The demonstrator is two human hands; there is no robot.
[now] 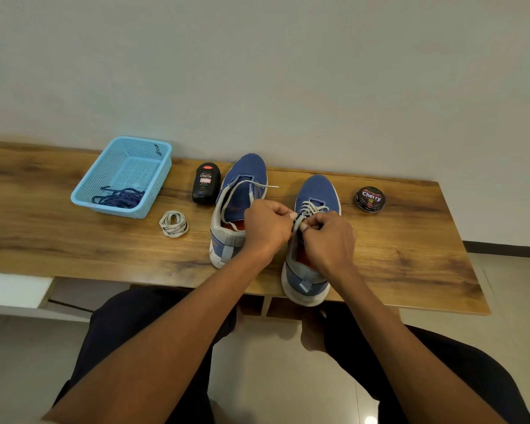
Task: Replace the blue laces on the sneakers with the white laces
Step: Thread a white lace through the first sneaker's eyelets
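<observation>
Two blue sneakers stand side by side on the wooden table (pixel 410 240), toes toward the wall. My left hand (pixel 265 229) and my right hand (pixel 328 240) meet over the top eyelets of the right sneaker (pixel 315 191). Both grips are clenched on the white lace (pixel 311 208) of that sneaker: the left grip pinches one end between thumb and forefinger, the right grip curls around the other end, and the fingertips of the two hands nearly touch. This white lace already crosses through the lower eyelets of the right sneaker in several rows. The left sneaker (pixel 248 169) stands just beside it, partly behind my left hand. A second white lace (pixel 242 185) runs loosely through it, with one free end lying across the table toward the right sneaker. The blue laces (pixel 120 198) lie in a tangled heap in the near corner of a light blue plastic basket (pixel 153 148), which stands at the left of the table, well apart from the sneakers. A coiled bundle of white lace (pixel 173 224) lies on the table between the basket and the left sneaker. A black bottle of shoe polish (pixel 206 183) lies just beside the left sneaker on its left. A round black polish tin (pixel 370 198) sits to the right of the right sneaker. My knees, in dark trousers, show below the table edge.
</observation>
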